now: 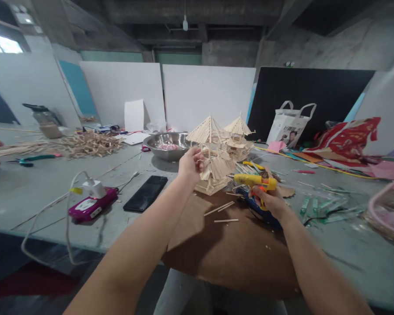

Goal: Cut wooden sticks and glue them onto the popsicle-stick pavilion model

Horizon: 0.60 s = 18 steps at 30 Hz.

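Observation:
My right hand (269, 200) is wrapped round a yellow hot glue gun (254, 180), its nozzle pointing left at the wooden stick model. That model (216, 170), a pavilion with tiered, fanned roofs of thin sticks, stands at the far edge of a brown board (230, 258). At its left side is my left hand (192, 164), fingers curled in close to the roofs; whatever they pinch is hidden. A second stick-built tower (239, 140) rises behind. Loose wooden sticks (226, 220) lie on the board. Beneath the glue gun sits a dark blue object (261, 212), partly covered.
Left of the board lie a black phone (146, 193) and a purple power strip (93, 204) with a white cable. Behind are a steel bowl (169, 148) and a stick pile (90, 144). Clear green-marked wrappers (325, 205) and a pink-handled basket (385, 214) are at right.

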Available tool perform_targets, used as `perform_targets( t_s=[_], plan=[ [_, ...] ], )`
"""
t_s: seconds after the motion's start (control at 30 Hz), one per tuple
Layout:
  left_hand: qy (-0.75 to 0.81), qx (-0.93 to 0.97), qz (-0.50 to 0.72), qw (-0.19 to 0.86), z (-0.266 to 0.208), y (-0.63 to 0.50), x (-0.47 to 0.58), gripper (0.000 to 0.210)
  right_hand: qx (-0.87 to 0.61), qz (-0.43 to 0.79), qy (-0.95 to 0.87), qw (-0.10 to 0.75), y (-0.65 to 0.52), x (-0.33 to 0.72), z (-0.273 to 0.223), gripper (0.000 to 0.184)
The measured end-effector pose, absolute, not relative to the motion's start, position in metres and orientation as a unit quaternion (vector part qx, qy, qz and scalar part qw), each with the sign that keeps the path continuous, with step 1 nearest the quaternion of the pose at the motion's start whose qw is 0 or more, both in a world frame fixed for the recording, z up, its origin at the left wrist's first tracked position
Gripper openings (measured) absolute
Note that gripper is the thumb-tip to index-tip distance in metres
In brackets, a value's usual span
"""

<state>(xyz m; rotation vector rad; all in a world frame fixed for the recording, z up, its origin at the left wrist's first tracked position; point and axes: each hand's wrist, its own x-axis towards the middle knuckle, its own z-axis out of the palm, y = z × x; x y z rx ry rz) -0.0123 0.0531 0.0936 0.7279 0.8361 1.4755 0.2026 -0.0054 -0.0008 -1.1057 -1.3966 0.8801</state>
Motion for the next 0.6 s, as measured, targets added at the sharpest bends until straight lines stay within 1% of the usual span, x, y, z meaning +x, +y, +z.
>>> perform_targets(
  t_s=[0.1, 0.17, 0.23, 0.3, 0.37, 0.4, 0.5, 0.6],
  plan=[
    [0.341, 0.399, 0.712, 0.467, 0.072, 0.030, -0.012, 0.013, -0.459, 0.366, -0.585, 0.559, -0.005, 0.204, 0.002, 0.035],
    [0.363, 0.511, 0.672, 0.393, 0.056, 0.017, -0.009, 0.015, -0.462, 0.354, -0.572, 0.578, -0.004, 0.206, 0.004, 0.034],
    [0.418, 0.653, 0.554, 0.302, 0.041, 0.009, -0.005, 0.016, -0.477, 0.333, -0.546, 0.602, -0.003, 0.209, 0.007, 0.033],
    [0.446, 0.781, 0.389, 0.198, 0.030, 0.008, 0.001, 0.014, -0.495, 0.312, -0.515, 0.626, -0.002, 0.211, 0.009, 0.034],
    [0.461, 0.848, 0.238, 0.107, 0.021, 0.011, 0.007, 0.011, -0.514, 0.290, -0.478, 0.651, 0.000, 0.214, 0.010, 0.036],
    [0.464, 0.864, 0.182, 0.072, 0.018, 0.012, 0.010, 0.011, -0.524, 0.281, -0.458, 0.660, 0.002, 0.216, 0.009, 0.036],
    [0.464, 0.881, 0.090, 0.009, 0.011, 0.016, 0.014, 0.016, -0.548, 0.272, -0.411, 0.676, 0.007, 0.223, 0.004, 0.037],
    [0.476, 0.878, 0.051, -0.005, 0.007, 0.016, 0.011, 0.019, -0.549, 0.297, -0.353, 0.697, 0.012, 0.233, 0.000, 0.037]
  ],
)
